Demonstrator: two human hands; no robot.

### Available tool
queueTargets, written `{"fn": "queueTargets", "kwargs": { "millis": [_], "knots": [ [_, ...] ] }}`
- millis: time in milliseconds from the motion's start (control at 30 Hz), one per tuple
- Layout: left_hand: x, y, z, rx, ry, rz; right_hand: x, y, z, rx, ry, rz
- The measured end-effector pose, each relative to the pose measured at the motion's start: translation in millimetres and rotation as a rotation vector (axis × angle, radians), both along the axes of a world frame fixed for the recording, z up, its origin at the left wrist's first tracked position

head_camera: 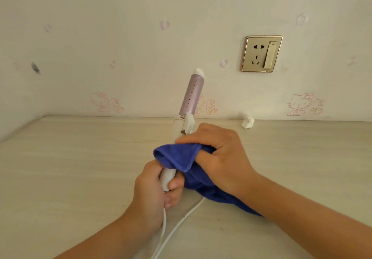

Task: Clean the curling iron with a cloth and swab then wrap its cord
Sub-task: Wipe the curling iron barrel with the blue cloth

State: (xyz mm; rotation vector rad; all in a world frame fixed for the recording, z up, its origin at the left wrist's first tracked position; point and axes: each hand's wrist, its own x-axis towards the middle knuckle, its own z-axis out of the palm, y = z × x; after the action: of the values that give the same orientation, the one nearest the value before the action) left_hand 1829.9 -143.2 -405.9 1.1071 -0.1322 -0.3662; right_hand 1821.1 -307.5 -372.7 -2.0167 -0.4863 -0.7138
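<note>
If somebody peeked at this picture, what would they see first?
Probably the bright blue cloth in the middle, which the right hand holds around the curling iron. The iron's purple end points up at the wall, and the left hand holds its white lower end. A gold socket sits on the wall, upper right.

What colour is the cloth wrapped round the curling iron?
Blue. The cloth shows best in the head view, held round the iron by the right hand.

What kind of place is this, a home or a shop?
Probably a room in a home, perhaps a bedroom: cartoon-cat wallpaper, a wall socket with a switch, and a pale wooden tabletop.
</note>
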Motion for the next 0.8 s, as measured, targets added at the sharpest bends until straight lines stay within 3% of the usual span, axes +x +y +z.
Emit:
{"fn": "queueTargets", "kwargs": {
  "millis": [233, 433, 633, 800],
  "knots": [
    [-3.3, 2.0, 2.1, -0.015, -0.031, -0.162, 7.6, -11.6, 18.5, 0.335, -0.034, -0.068],
    [0.4, -0.2, 1.6, 0.001, 0.085, -0.022, 2.6, 2.3, -8.5, 0.004, 0.001, 0.067],
    [-0.5, -1.1, 3.5, 0.050, 0.059, -0.078, 3.1, 3.7, -15.3, -0.014, -0.106, -0.046],
    [-1.3, -1.2, 1.3, 0.065, 0.088, 0.050, -6.9, 7.2, -12.8, -0.143, 0.083, 0.190]
  ]
}}
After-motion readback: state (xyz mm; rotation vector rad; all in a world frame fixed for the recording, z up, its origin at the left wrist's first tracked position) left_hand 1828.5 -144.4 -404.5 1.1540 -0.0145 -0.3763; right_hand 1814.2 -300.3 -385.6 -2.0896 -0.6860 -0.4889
